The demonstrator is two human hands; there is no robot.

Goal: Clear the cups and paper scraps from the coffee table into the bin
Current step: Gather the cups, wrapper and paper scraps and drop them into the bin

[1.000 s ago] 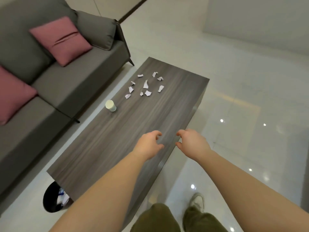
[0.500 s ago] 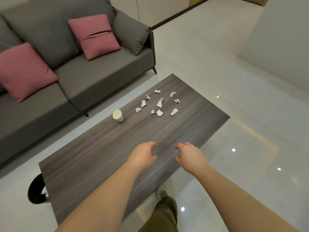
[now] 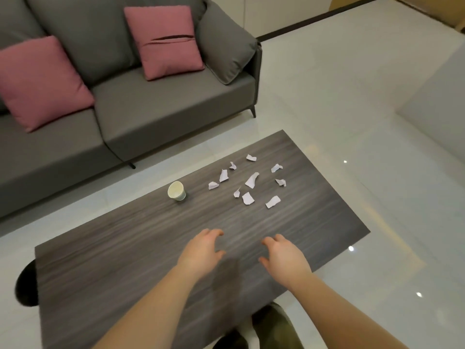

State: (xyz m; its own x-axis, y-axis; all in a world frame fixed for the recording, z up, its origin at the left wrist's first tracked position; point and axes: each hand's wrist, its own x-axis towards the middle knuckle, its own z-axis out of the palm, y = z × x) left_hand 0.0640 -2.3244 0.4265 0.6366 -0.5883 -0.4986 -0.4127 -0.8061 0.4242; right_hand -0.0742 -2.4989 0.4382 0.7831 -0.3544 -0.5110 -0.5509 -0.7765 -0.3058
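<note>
A small pale paper cup [image 3: 177,190] stands upright on the dark wood coffee table [image 3: 125,248], near its far edge. Right of it lie several white paper scraps [image 3: 251,179] in a loose cluster. My left hand [image 3: 201,253] and my right hand [image 3: 284,258] hover over the table's near side, side by side, fingers apart and curled, holding nothing. Both are well short of the cup and scraps. A black bin [image 3: 26,285] peeks out past the table's left end, mostly hidden by the tabletop.
A grey sofa [image 3: 151,109] with two pink cushions [image 3: 166,41] runs along the far side of the table, a narrow strip of floor between them. Glossy white tiles [image 3: 377,122] spread to the right. My shoes [image 3: 274,323] show at the table's near edge.
The view has swung so the table lies more crosswise and the sofa fills more of the frame. Both hands stay empty and have drifted slightly further over the tabletop.
</note>
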